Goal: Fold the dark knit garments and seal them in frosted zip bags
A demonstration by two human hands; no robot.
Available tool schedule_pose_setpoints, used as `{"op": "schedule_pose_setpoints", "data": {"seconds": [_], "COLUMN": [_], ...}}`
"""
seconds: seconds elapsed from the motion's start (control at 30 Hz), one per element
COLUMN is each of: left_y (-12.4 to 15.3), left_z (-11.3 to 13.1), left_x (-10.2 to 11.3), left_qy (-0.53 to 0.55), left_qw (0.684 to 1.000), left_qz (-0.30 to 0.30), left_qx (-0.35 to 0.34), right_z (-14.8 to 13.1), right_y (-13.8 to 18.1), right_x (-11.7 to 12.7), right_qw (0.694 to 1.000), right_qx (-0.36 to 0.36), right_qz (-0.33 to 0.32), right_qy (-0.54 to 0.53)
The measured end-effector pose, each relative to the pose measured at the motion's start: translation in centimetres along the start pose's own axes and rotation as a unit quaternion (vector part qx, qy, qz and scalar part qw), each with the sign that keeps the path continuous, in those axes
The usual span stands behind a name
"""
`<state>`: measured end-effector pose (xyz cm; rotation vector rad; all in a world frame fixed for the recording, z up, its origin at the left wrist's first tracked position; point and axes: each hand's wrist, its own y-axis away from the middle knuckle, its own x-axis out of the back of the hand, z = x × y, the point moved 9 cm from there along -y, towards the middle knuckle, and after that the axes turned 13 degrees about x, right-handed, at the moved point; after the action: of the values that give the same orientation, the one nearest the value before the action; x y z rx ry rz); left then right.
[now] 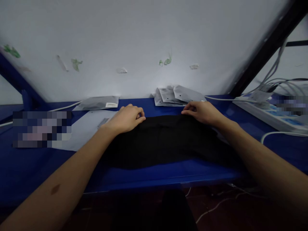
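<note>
The black cloth (166, 144) lies flat in the middle of the blue desk (29, 166), straight ahead of the person, and both hands sit at its far edge, with the forearms reaching in from either side over its near corners. The left hand (127, 119) is at the cloth's far left corner and the right hand (203, 112) at its far right corner, the two well apart with a bare stretch of the edge between them. The cloth is dark and matt, folded or spread into a wide, low shape with a soft curved near edge that stops just short of the desk's front lip; little detail shows in its surface beyond a few faint creases. The left hand is curled, knuckles up, its fingertips drawn in against the thumb and nipping the cloth's edge. The right hand lies lower and flatter, its fingers (186, 112) bent and pressed together on the edge; whether it pinches the cloth or only rests on it cannot be told, as the thumb is hidden. Beneath the left wrist a pale flat sheet (81, 131) sticks out from under the cloth. Behind the hands, against the white wall (144, 38), lie a single grey bag (97, 103) with a small label and a loose pile of grey bags (179, 95). To the right a power strip (271, 116) rests with white cables (276, 64).
</note>
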<state>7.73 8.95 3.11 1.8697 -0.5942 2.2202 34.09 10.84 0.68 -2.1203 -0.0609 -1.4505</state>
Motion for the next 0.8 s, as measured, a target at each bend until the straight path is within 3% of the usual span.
{"op": "schedule_pose_setpoints", "data": {"seconds": [0.43,0.8], "left_y": [0.4,0.7], "left_z": [0.6,0.8], "left_x": [0.4,-0.2], "left_qy": [-0.010,-0.025], "left_qw": [0.999,0.999], "left_qz": [-0.008,-0.039], "left_qx": [0.032,0.026], "right_z": [-0.8,-0.3], "right_y": [0.1,-0.1], "right_x": [1.0,-0.6], "right_qw": [0.999,0.998], "right_qx": [-0.006,0.017], "right_qz": [0.014,-0.059], "right_qy": [0.032,-0.006]}}
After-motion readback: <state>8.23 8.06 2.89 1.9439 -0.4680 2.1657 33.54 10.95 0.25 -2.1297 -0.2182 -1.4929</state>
